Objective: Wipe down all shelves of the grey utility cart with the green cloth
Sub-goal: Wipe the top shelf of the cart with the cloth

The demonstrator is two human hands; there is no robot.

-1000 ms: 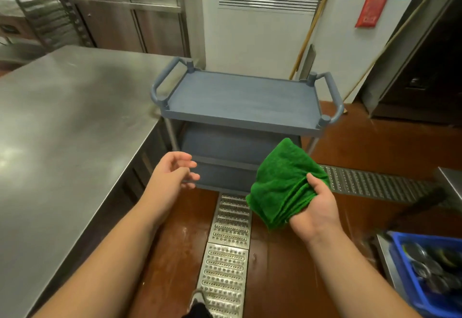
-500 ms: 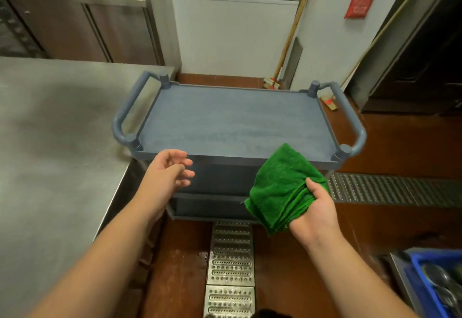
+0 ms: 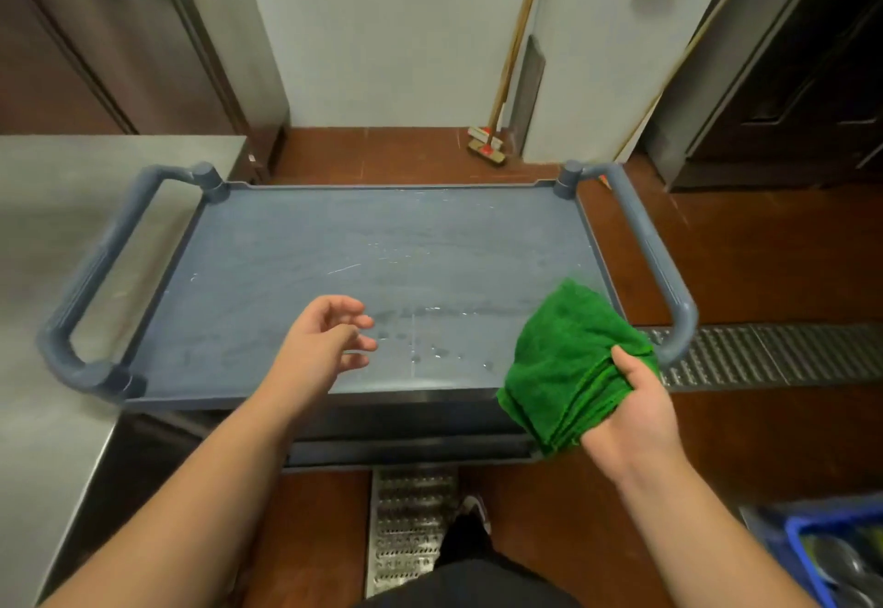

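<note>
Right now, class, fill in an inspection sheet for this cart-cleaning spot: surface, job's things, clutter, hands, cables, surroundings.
Surface: the cart's top shelf is grey, scratched, with water drops near the front edge.
Job's things: the green cloth is folded, held above the shelf's front right corner; whether it touches the shelf cannot be told.
Clutter: nothing seen on the top shelf.
Hands: the right hand grips the cloth; the left hand hovers over the shelf, fingers relaxed, holding nothing.
Cables: nothing seen.
Surroundings: steel counter on the left, broom against the wall, floor drain grate, blue bin at lower right.
</note>
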